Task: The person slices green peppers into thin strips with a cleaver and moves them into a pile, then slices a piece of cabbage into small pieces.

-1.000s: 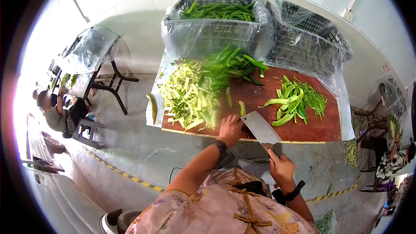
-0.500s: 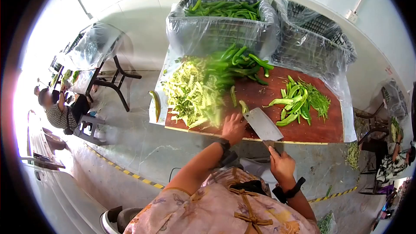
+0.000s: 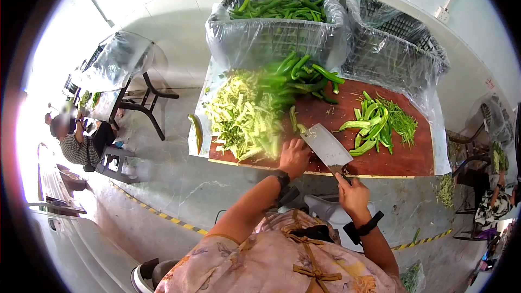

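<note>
My right hand is closed round the handle of a cleaver, its broad blade pointing away over the wooden cutting board. Close to the blade's left edge, my left hand presses its bent fingers down on a green pepper, mostly hidden, whose pale end shows past the fingertips. Left of that hand lies a large heap of pale green cut strips. Whole green peppers are piled behind. To the right sit split peppers beside a mound of thin green shreds.
A plastic-lined crate of green peppers stands at the back, beside another lined crate. One pepper rests at the board's left edge. A person sits at far left; another person is at far right.
The view has shifted slightly. The cleaver and my right hand have moved a little up and left, with the blade tip now nearer the pepper's end. My left hand stays almost in place.
</note>
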